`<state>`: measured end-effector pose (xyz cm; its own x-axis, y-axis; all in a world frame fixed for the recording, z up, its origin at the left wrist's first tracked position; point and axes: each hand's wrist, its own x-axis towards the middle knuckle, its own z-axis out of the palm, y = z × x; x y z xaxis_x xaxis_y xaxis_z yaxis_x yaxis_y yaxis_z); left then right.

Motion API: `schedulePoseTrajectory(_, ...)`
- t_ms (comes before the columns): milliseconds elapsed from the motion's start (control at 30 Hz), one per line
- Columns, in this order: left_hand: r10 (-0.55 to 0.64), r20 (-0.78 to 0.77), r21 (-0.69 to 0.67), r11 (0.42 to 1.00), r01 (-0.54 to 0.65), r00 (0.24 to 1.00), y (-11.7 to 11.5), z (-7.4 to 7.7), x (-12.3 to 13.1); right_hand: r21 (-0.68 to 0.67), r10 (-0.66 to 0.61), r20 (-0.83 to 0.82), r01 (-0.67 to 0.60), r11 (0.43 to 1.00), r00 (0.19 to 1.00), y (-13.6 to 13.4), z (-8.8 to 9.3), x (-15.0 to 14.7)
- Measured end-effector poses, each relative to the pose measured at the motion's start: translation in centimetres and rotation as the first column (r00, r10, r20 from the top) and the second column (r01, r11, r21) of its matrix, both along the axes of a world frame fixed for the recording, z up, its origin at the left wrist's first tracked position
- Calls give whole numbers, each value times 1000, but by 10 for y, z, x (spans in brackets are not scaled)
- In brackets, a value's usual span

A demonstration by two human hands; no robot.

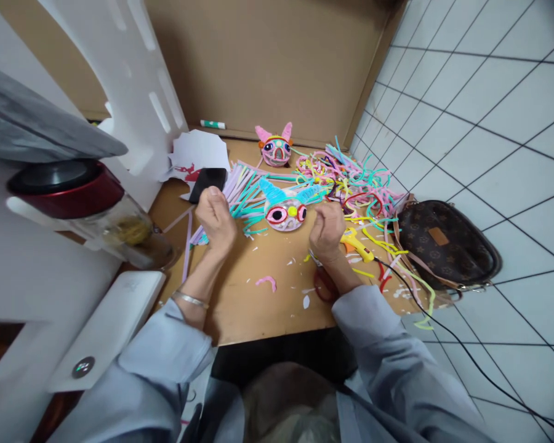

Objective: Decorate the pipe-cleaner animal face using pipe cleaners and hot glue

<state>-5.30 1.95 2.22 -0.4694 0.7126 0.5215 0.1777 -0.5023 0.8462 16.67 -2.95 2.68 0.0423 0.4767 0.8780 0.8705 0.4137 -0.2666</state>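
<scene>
My left hand (215, 220) is closed over a bunch of lilac and teal pipe cleaners (242, 195) on the wooden table (258, 295). My right hand (327, 229) is curled shut just right of a round craft face (286, 213) with pink eyes, a yellow nose and blue ears; what its fingers pinch is hidden. A second, pink-eared craft face (276, 147) stands at the back by the cardboard wall.
A tangled heap of coloured pipe cleaners (351, 178) fills the back right. A yellow glue gun (357, 243) and red scissors (325, 286) lie by my right wrist. A brown bag (445, 243), a black phone (207, 182) and a red-lidded jar (96, 215) border the work area.
</scene>
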Motion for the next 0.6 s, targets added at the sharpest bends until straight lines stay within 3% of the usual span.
schedulePoseTrajectory(67, 110, -18, 35, 993, -109, 994, 2, 3, -3, -138, 78, 136, -59, 989, 988, -11, 21, -5)
schedulePoseTrajectory(133, 110, -45, 46, 993, -108, 993, 1, 6, -4, -347, 214, 203, -134, 928, 956, -30, 46, -9)
schedulePoseTrajectory(200, 42, -59, 33, 999, -40, 997, -2, 9, -3, -603, 412, 201, -219, 767, 889, -54, 66, -11)
schedulePoseTrajectory(267, -29, -37, 3, 1000, 29, 999, -8, 12, 0, -774, 500, 184, -188, 604, 846, -78, 76, -10)
schedulePoseTrajectory(333, -121, 11, -11, 993, 121, 993, -13, 14, 4, -841, 485, 233, -76, 536, 843, -98, 71, -7)
schedulePoseTrajectory(467, -235, 44, -11, 972, 235, 971, -21, 16, 10, -908, 439, 294, 105, 405, 849, -126, 42, 0)
schedulePoseTrajectory(600, -234, 26, -9, 972, 235, 972, -24, 15, 12, -899, 392, 327, 156, 410, 860, -138, 26, -2)
